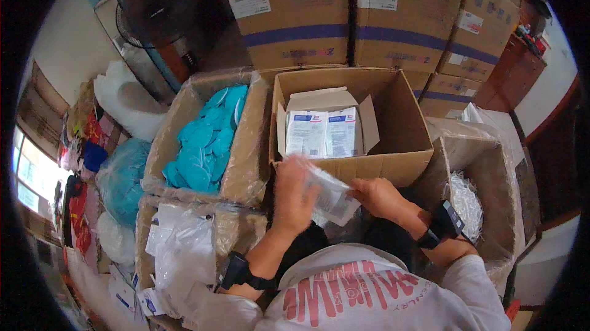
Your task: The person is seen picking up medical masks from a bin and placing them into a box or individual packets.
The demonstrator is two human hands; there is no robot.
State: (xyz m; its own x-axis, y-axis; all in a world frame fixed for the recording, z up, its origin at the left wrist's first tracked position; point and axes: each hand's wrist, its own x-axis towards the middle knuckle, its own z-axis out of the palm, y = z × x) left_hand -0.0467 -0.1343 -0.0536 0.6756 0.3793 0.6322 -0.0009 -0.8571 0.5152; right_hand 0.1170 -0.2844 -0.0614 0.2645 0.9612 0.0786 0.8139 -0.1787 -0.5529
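A clear plastic packet with printing [337, 199] is between my two hands, above my lap. My right hand [376, 198] pinches its right edge between thumb and fingers. At its upper left end is my left hand [294, 199], against or around the plastic. Motion smears those fingertips, so their grip is unclear. Just beyond my hands, a large cardboard box [405, 110] stands open. Inside it sits a smaller open carton [370, 123] with its flaps up. Two side-by-side stacks of white printed packets [324, 133] fill the carton.
Left is a plastic-lined box of teal face masks [209, 137]; nearer, another box holds clear plastic bags [184, 245]. At right, a box [501, 174] contains white strands [465, 205]. Large sealed cartons [295, 15] are stacked behind. A black fan [157, 8] stands far left.
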